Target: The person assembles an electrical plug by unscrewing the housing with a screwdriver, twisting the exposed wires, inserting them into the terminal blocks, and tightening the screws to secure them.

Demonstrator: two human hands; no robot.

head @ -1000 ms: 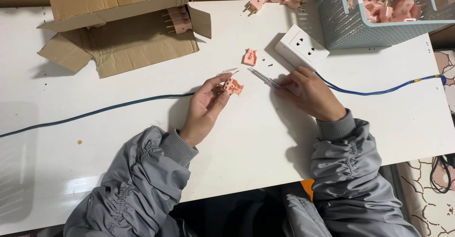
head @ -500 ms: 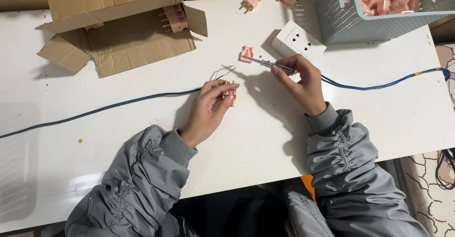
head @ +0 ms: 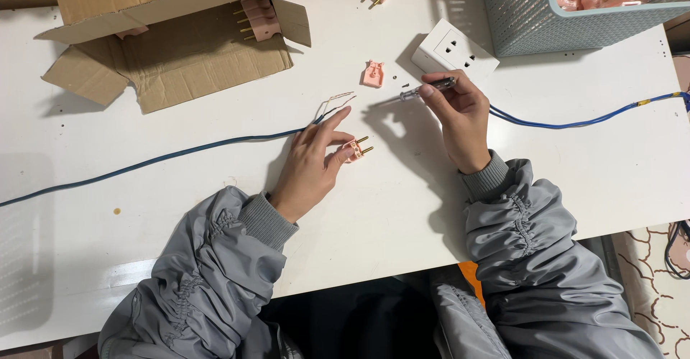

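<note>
Pink plug (head: 357, 149) in left hand (head: 310, 165) | right hand (head: 460, 118) holds probably screwdriver (head: 417, 93)

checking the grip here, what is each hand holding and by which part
The left hand pinches a pink plug half by its body, brass prongs pointing away. The right hand holds a screwdriver by its clear handle.
</note>
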